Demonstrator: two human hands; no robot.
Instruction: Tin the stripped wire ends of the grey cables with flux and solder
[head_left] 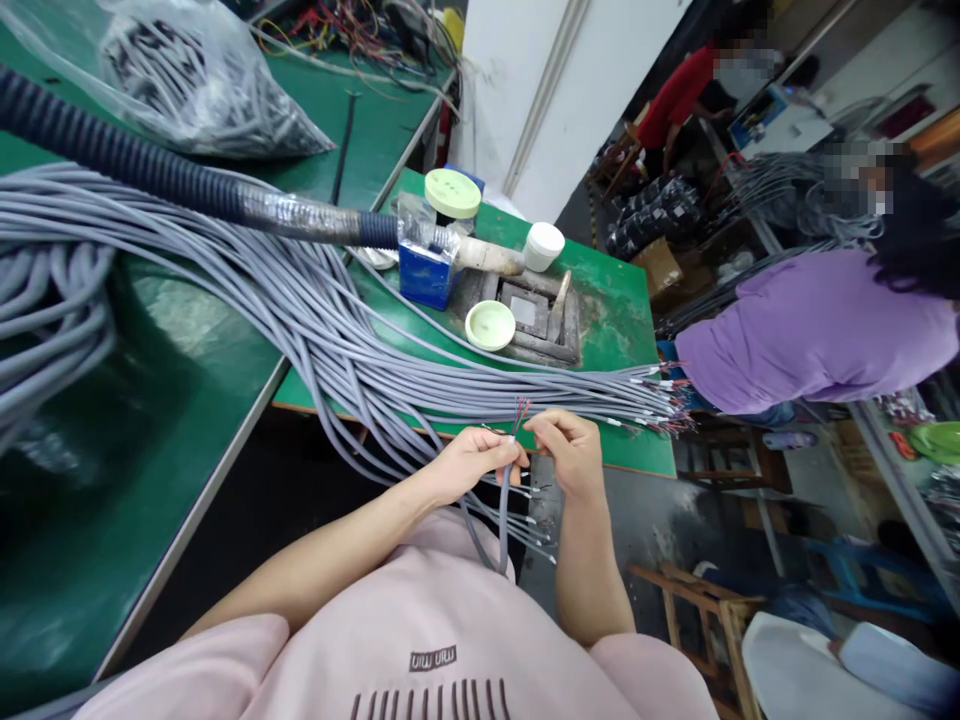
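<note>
My left hand (pixel 480 462) is closed round a grey cable (pixel 505 515) just below its stripped end. Thin red and dark wires (pixel 520 408) fan upward out of that end, above my left thumb. Close on the right, my right hand (pixel 571 450) has its thumb and forefinger pinched together beside these wires. Whether a single wire sits in that pinch is too small to make out. Below my hands, more grey cable ends (pixel 532 535) with bared wires hang over my lap. A thick bundle of grey cables (pixel 450 385) runs along the bench behind my hands.
A ribbed hose (pixel 187 185) crosses above the cables to a blue box (pixel 426 272). Around a soldering pot (pixel 529 308) stand a pale green lid (pixel 490 326) and a white tub (pixel 544 246). A plastic bag (pixel 202 80) lies back left. A person in purple (pixel 817 330) sits at right.
</note>
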